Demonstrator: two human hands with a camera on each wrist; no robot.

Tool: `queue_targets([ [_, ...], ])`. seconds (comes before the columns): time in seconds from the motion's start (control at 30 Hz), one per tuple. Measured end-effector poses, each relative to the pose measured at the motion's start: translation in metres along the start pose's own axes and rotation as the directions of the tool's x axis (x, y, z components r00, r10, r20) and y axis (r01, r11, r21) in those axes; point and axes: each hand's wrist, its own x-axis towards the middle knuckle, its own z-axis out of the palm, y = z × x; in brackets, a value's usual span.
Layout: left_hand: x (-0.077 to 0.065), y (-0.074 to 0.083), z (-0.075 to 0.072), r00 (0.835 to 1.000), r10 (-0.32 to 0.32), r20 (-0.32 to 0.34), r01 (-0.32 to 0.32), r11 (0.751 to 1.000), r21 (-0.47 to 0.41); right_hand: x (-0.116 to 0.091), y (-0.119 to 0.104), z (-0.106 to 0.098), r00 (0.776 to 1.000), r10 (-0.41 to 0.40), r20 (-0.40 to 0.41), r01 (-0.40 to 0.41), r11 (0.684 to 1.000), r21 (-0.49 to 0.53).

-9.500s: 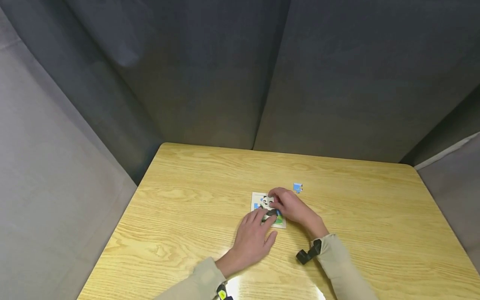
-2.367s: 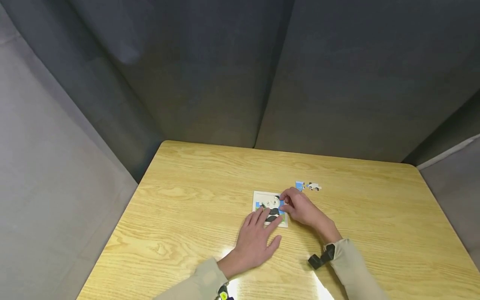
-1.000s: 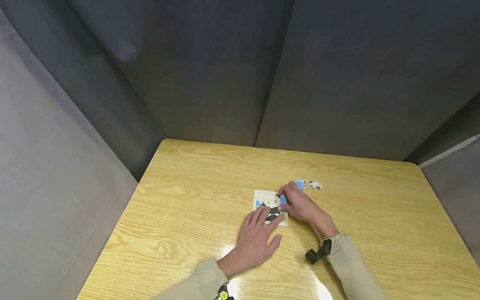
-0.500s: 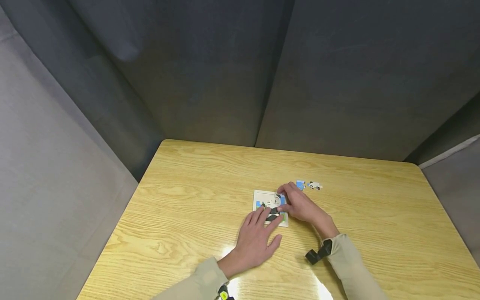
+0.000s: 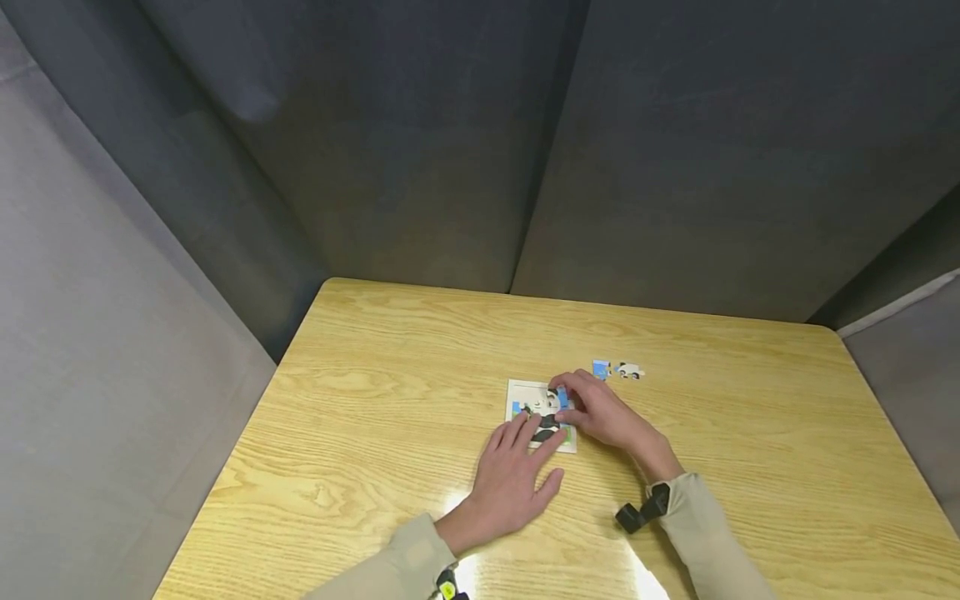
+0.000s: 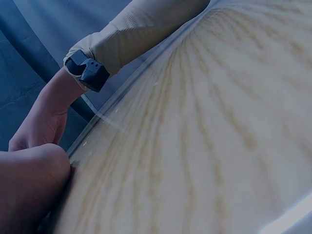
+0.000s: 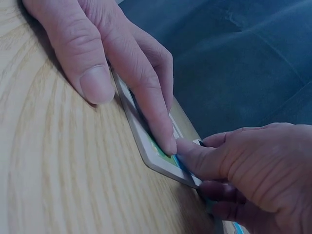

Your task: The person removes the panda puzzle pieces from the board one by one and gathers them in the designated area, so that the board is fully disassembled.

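So, both hands [image 5: 506,482] [image 5: 603,414] on panda puzzle [image 5: 538,402], 2 pcs [image 5: 602,369] [image 5: 628,372] nr R.

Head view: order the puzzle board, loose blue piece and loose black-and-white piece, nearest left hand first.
1. Puzzle board: touched by left hand.
2. Blue piece: beyond the board, rightward.
3. Black-and-white piece: right of blue.

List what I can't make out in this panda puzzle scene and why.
Head view: lower left of the puzzle board, covered by the left hand.
Head view: the puzzle board's right edge, partly covered by the right hand.
Head view: fine detail on the loose blue piece and black-and-white piece, too small.
Left wrist view: the right hand's fingertips, behind the left hand.
Head view: left sleeve, cut off by the bottom edge.
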Motion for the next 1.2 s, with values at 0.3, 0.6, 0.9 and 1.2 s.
queue_targets([
  [0.3,0.0,0.0,0.002,1.0,0.009,-0.009,-0.008,1.0,0.017,0.002,0.003,-0.004,1.0,-0.028,-0.003,0.028,1.0,0.012],
  [0.6,0.0,-0.001,0.002,1.0,0.01,-0.005,-0.01,1.0,0.016,0.004,-0.001,-0.012,0.996,0.032,0.088,-0.03,0.999,-0.028],
  [0.9,0.0,-0.001,0.002,1.0,-0.002,0.02,0.002,1.0,0.025,0.004,0.0,-0.006,1.0,-0.019,-0.008,0.018,0.991,-0.136],
  [1.2,0.0,-0.001,0.001,1.0,-0.001,0.021,0.0,1.0,0.012,-0.002,0.004,-0.008,0.997,-0.039,-0.07,0.028,0.988,-0.149],
])
